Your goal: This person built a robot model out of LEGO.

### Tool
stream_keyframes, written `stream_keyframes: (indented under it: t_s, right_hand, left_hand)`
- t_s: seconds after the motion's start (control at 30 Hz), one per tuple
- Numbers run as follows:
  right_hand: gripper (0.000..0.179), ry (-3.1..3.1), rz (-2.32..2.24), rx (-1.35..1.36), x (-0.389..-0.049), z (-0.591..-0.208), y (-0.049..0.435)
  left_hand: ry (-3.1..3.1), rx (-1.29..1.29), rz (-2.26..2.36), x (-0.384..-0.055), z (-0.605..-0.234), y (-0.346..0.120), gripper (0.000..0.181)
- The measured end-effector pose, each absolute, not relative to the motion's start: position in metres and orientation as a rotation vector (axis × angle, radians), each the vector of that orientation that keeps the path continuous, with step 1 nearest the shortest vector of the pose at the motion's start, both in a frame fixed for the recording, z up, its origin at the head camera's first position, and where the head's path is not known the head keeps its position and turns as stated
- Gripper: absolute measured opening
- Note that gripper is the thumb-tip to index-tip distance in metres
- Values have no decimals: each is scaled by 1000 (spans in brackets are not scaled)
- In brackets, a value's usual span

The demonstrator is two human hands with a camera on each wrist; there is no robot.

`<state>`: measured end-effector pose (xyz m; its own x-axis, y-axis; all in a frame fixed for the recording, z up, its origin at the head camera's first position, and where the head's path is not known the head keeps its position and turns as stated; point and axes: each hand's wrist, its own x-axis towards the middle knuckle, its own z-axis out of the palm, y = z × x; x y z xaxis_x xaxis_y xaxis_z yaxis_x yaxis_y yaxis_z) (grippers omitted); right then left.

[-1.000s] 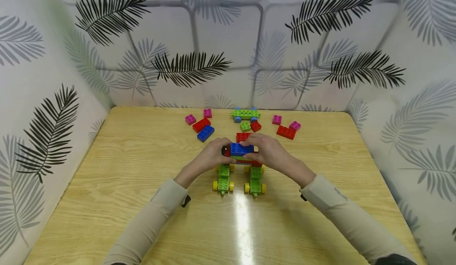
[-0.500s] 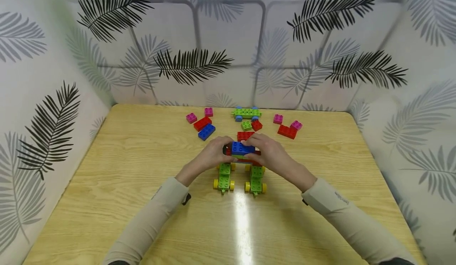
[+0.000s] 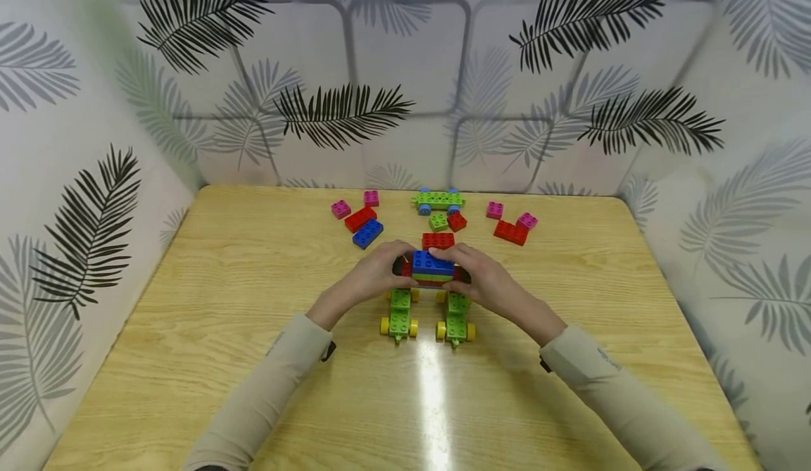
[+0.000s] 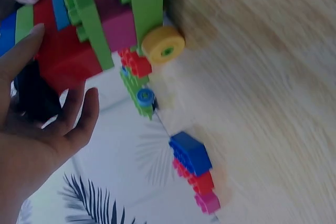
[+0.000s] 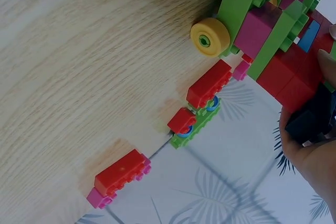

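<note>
A toy brick model stands between the hands, with a blue brick (image 3: 433, 260) on top over green and red layers. It rises from two green wheeled bases, the left one (image 3: 399, 322) and the right one (image 3: 456, 324), with yellow wheels (image 4: 164, 44). Magenta bricks (image 5: 257, 32) sit between green layers. My left hand (image 3: 383, 267) grips the model's left end, around a black piece (image 4: 37, 95). At the other end my right hand (image 3: 483, 275) holds it likewise, by another black piece (image 5: 310, 119). Fingers partly hide both black pieces, so their kind is unclear.
Behind the model lie a red brick (image 3: 438, 241), a small green brick (image 3: 438, 223) and a green base with blue wheels (image 3: 438, 201). A blue brick (image 3: 367, 234) lies at the back left with red and pink ones. Back right, a red brick (image 3: 510, 232) lies near pink bricks.
My right hand has shifted slightly right, so more of the top blue brick and its layers shows. The left hand stays at its end. The model stands where it was.
</note>
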<state>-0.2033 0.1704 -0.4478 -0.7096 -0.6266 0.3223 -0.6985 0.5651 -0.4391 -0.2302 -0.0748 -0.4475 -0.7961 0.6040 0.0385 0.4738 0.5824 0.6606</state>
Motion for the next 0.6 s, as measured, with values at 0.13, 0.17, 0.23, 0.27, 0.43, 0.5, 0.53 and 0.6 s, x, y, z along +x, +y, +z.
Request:
stream_keyframes:
  t_s: [0.13, 0.17, 0.23, 0.27, 0.43, 0.5, 0.53, 0.6]
  right_hand:
    - [69, -2655, 796, 1135, -204, -448, 171]
    - [69, -2649, 788, 1134, -205, -447, 171]
    - [70, -2638, 780, 1132, -205, -446, 172]
    - [70, -2633, 776, 1136, -205, -446, 172]
    - [71, -2619, 786, 1148, -207, -446, 172]
    - [68, -2644, 820, 1129, -207, -446, 171]
    - [66, -2667, 848, 1111, -207, -446, 170]
    - [60, -2722, 903, 1065, -205, -446, 169]
  left_hand:
    - [2617, 878, 1011, -231, -445, -87, 51]
    - [2612, 866, 1024, -231, -444, -90, 50]
    - [2600, 855, 1050, -231, -444, -95, 49]
    - [2593, 855, 1064, -231, -443, -97, 47]
    - [2603, 876, 1078, -231, -441, -101, 41]
    - [2636, 884, 1041, -231, -441, -101, 40]
    - [2656, 887, 1011, -230, -441, -100, 39]
    - [2693, 901, 948, -229, -442, -100, 39]
